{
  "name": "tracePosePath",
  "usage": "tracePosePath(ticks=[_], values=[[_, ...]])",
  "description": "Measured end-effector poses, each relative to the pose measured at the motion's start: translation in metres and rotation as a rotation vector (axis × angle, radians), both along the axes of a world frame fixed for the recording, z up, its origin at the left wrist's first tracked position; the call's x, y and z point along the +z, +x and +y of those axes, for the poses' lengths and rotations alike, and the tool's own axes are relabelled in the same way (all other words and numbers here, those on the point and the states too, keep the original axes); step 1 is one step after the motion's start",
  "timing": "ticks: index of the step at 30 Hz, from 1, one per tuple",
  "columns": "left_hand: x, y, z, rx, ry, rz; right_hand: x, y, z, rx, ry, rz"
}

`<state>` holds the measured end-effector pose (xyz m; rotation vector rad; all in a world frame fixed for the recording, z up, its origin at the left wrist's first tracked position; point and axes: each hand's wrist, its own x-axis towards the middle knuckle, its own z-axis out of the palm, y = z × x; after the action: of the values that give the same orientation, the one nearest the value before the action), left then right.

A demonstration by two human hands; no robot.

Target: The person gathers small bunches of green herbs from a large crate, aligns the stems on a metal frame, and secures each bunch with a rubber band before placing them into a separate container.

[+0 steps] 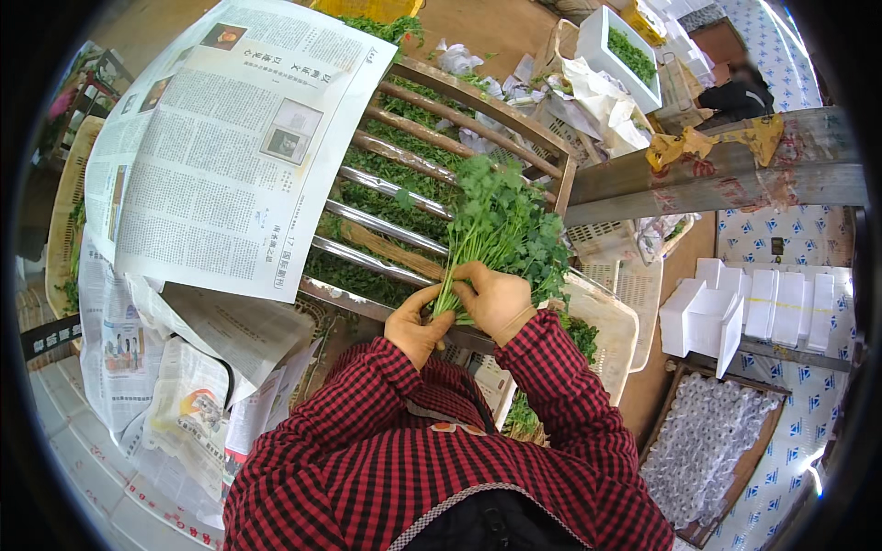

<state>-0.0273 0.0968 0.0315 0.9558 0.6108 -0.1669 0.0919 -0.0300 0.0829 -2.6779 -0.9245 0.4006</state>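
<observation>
A leafy green bunch of cilantro (510, 220) lies over the slatted rack, its leaves fanned toward the far right and its pale stems gathered near me. My left hand (418, 326) is closed around the lower stems. Just to its right, my right hand (496, 301) pinches the stems a little higher up, fingers bent. Left of the bunch, a flat bundle of brown straw-like strips (390, 250) rests across the metal bars (381, 222) of the rack, its near end reaching toward the stems. Whether a strip is between my fingers cannot be made out.
Newspaper sheets (220, 165) cover the rack's left side. Loose greens show beneath the bars. To the right stand a cream plastic crate (602, 335), a metal beam (717, 170), white foam pieces (707, 312) and a tray of clear plastic-wrapped items (707, 441). A white foam box (595, 55) holds greens.
</observation>
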Motion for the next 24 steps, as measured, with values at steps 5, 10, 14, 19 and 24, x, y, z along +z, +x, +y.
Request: tracePosePath(ticks=[5,10,14,19,24], values=[[-0.004,0.000,-0.001,-0.002,-0.019,-0.030,0.010,-0.037,-0.008,0.046,0.117,-0.025],[-0.024,-0.006,-0.005,0.072,-0.052,-0.093,0.110,-0.027,0.006,0.042,0.454,1.268],[-0.002,-0.001,0.000,-0.017,0.047,0.001,0.092,0.029,0.029,-0.308,0.301,0.472],[-0.009,0.000,-0.005,-0.046,0.117,-0.035,0.020,0.027,0.047,-0.221,-0.254,0.036],[-0.025,-0.002,-0.009,0.368,-0.617,-0.140,0.035,-0.042,0.058,0.070,-0.145,-0.016]])
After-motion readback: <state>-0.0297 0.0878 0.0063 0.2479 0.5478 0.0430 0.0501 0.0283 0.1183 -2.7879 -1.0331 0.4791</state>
